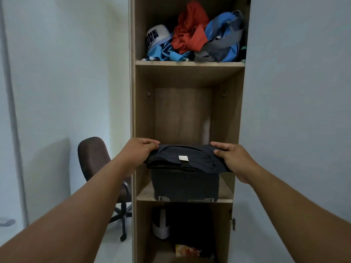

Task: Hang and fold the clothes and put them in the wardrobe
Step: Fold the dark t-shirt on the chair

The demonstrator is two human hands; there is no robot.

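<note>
- Gripping a folded dark shirt (pixel 182 160) at the centre of the frame, both hands hold it level at the mouth of the wardrobe's (pixel 133 111) middle compartment.
- The left hand (pixel 141 149), centre left, has its fingers curled over the shirt's left edge, thumb on top of the cloth.
- The right hand (pixel 230 158), centre right, pinches the shirt's right edge, with fingers over the top and thumb pressing the near side.
- A small white tag (pixel 183 158) sits on the upper face of the shirt.
- Just below the shirt, a folded dark garment (pixel 185 184) with pale print along its near edge lies on the middle shelf (pixel 144 194); whether the held shirt touches it cannot be told.
- On the top shelf (pixel 190 63), in the upper centre of the frame, loose clothes lie in a heap: an orange-red garment (pixel 190 29), a blue and grey garment (pixel 224 37) to its right, and a light blue patterned cloth (pixel 163 51) at the lower left of the heap.
- A white cap with dark lettering (pixel 155 35) rests at the left end of that heap.
- In the lower compartment, at the bottom centre, stand a white and dark object (pixel 160 223) and a crumpled yellow-orange packet (pixel 187 250); what they are is unclear in the shadow.
- A brown swivel chair (pixel 95 158) stands on the floor at the left of the frame, beside the wardrobe.
</note>
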